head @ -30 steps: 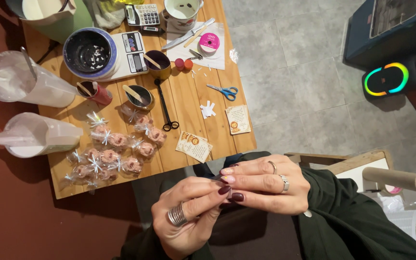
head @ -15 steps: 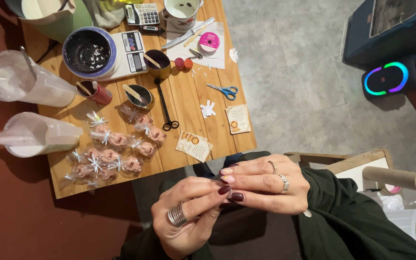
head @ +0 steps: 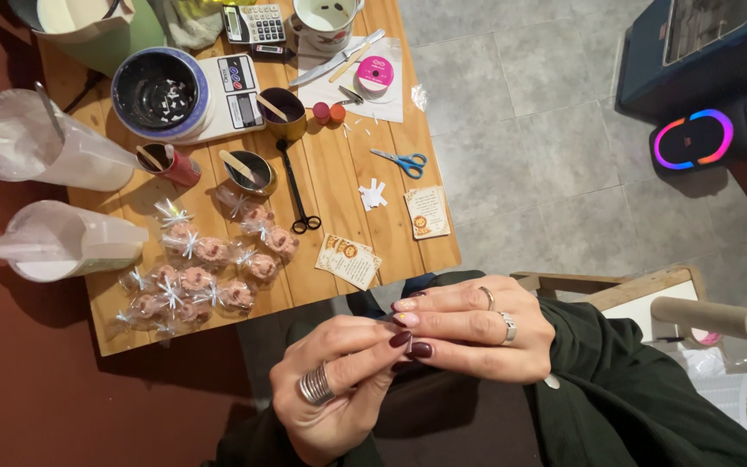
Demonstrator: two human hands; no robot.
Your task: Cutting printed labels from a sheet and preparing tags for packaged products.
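My left hand [head: 330,391], with a wide coiled ring on one finger, and my right hand [head: 470,330], with two rings, meet fingertip to fingertip over my lap, below the wooden table's [head: 365,182] near edge. The dark-nailed fingers are pinched together; anything between them is hidden. Nearest on the table lie a printed card [head: 349,259] and a cluster of pink sweets wrapped in clear bags with silver ties [head: 201,268].
The table also holds black scissors [head: 297,186], blue scissors [head: 399,162], a second card [head: 427,212], a scale [head: 235,86] with a dark bowl [head: 159,91], a pink ribbon spool [head: 375,73] and two plastic jugs [head: 54,242]. A lit speaker [head: 702,138] and a cardboard tube [head: 711,318] are at the right.
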